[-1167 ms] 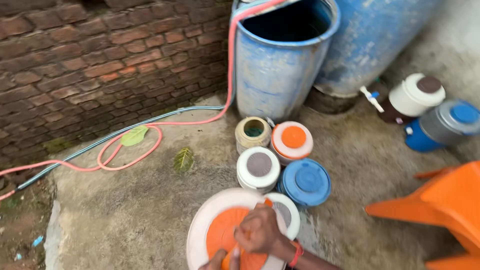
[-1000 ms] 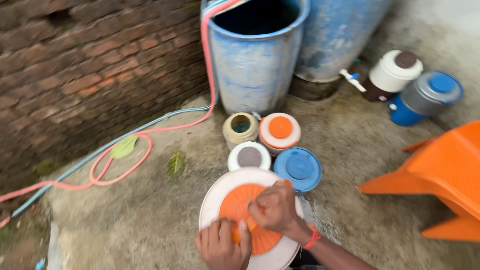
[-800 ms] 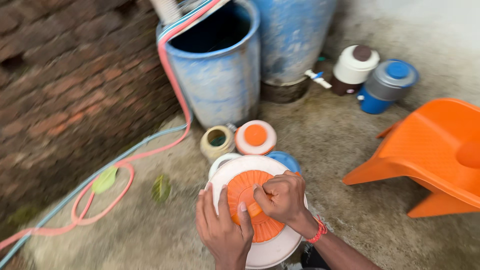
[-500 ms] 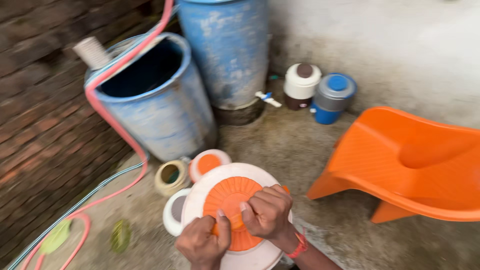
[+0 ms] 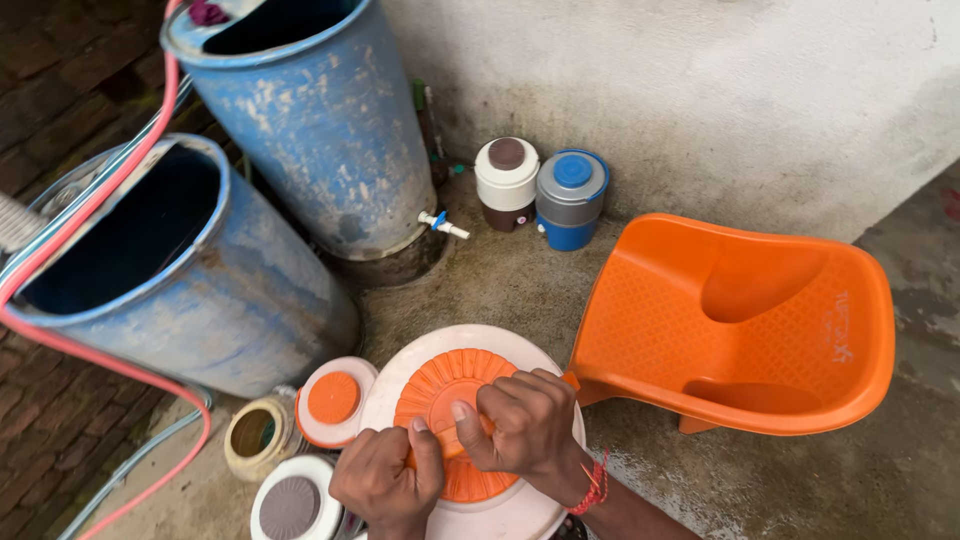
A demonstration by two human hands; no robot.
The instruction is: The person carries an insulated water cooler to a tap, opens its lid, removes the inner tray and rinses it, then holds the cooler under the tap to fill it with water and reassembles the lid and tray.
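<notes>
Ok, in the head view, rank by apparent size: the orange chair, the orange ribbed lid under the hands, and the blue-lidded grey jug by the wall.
1. Orange chair, largest by far.
2. Orange ribbed lid, though it sits closest to the camera, which inflates it.
3. Blue-lidded grey jug, smallest in frame, but farther off, so its rank against the lid is unsure.

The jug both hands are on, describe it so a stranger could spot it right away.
Start at the orange plastic chair; the jug stands just left of it. The left hand and right hand grip its ribbed orange lid. It is far wider than the small jugs beside it.
</notes>
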